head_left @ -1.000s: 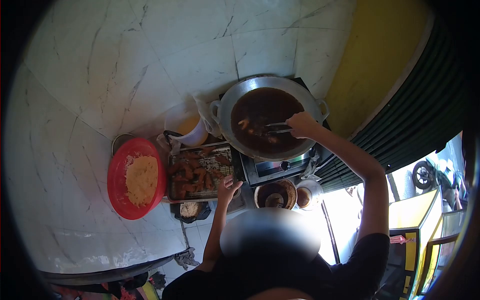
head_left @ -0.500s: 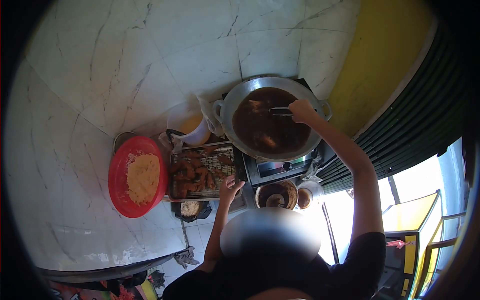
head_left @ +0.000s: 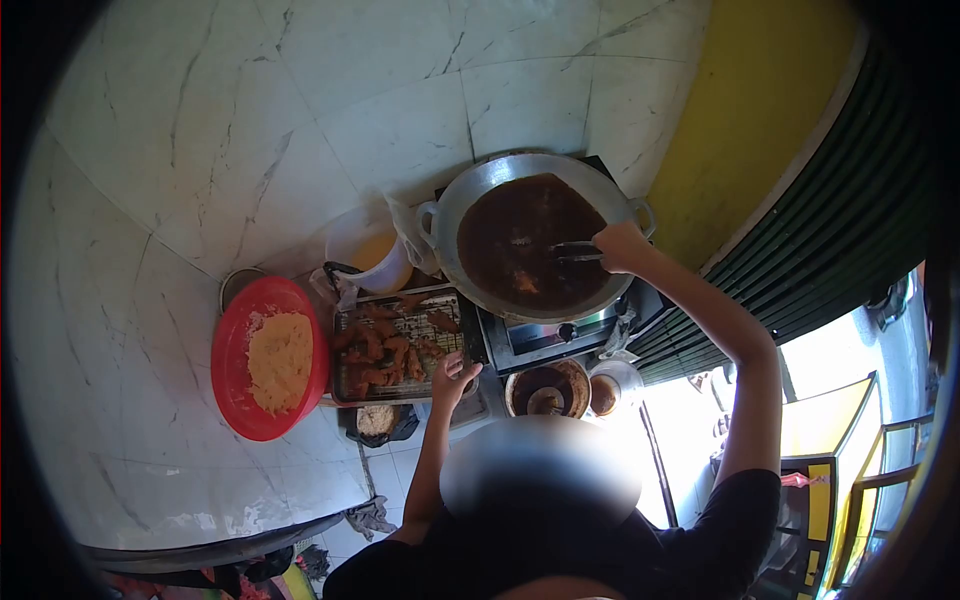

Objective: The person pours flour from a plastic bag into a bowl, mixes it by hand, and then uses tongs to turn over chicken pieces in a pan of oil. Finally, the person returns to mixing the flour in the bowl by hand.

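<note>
My right hand is closed around metal tongs, held over a large wok. Dark brown oil fills much of the wok, and a browned piece of food shows at its surface. I cannot make out whether the tips of the tongs touch anything. My left hand is at the near right corner of a metal tray, with thumb and fingers apart. Several brown fried pieces lie on the tray's wire rack.
Left of the tray sits a red basin of pale flour mix. Behind the tray is a white bucket with yellow liquid. The wok rests on a stove. Nearer me are a stained pot and a clear container.
My right hand and the tongs have moved right and toward me over the wok. The left hand stays by the tray corner. The whole view has shifted slightly.
</note>
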### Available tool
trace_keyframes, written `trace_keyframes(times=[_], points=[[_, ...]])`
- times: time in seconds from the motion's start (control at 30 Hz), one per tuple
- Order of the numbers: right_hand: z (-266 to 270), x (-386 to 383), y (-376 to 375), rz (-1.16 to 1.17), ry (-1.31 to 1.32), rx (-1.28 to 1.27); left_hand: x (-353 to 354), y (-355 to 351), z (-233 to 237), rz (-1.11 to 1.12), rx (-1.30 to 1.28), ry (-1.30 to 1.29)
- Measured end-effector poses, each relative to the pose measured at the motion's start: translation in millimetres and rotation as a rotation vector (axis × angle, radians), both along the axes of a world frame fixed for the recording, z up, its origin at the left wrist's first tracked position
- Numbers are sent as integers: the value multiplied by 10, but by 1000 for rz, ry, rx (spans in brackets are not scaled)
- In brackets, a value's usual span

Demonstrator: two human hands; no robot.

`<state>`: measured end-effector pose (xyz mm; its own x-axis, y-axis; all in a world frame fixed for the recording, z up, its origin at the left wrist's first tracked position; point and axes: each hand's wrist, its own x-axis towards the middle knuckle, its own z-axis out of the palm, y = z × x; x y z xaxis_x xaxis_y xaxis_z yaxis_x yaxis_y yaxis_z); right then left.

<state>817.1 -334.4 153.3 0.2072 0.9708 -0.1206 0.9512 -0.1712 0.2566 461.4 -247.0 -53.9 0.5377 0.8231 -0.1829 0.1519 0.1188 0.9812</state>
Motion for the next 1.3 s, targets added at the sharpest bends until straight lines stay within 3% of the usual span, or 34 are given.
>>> trace_keyframes(times=[0.83, 1.3], points=[[-185, 23, 822, 17, -60, 77, 4, -9, -82, 36, 29, 5], [-128, 363, 426, -82, -86, 36, 5, -39, 25, 39, -9, -33]])
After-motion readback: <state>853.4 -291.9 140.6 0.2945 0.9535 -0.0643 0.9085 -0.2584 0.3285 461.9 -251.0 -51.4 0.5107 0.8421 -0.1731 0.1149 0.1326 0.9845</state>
